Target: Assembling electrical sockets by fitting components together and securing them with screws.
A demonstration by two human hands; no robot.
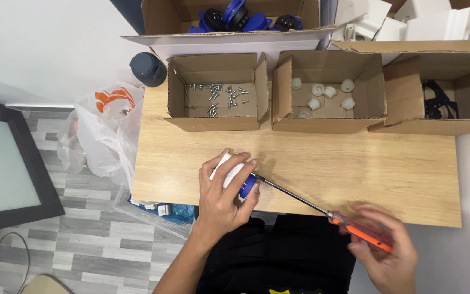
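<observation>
Along the far edge of the wooden bench (355, 169) stand three open cardboard boxes. The left box (213, 92) holds loose metal screws (218, 95). The middle box (327, 92) holds small white round caps (322, 92). The right box (447, 90), at the far right corner, holds a black tangled part (436, 100). Behind them, a larger carton (229, 22) contains blue and black round parts (240, 16), and white foam or plastic pieces (425, 19) lie beside it.

Near the front edge of the bench, left of the middle, the left hand (224, 190) is closed around a white and blue part (237, 177), with the fingers wrapped over its top. The right hand (387, 247), past the front right edge of the bench, grips the orange handle of a screwdriver (322, 209). Its long thin shaft runs across the bench front, and the tip meets the blue end of the part.

Off the left edge of the bench hangs a white plastic bag (104, 130) with an orange mark. A dark round container (148, 69) stands at the far left corner. Below the bag sits a clear bin (153, 209) with small items. A dark framed panel (6, 163) lies on the grey floor.
</observation>
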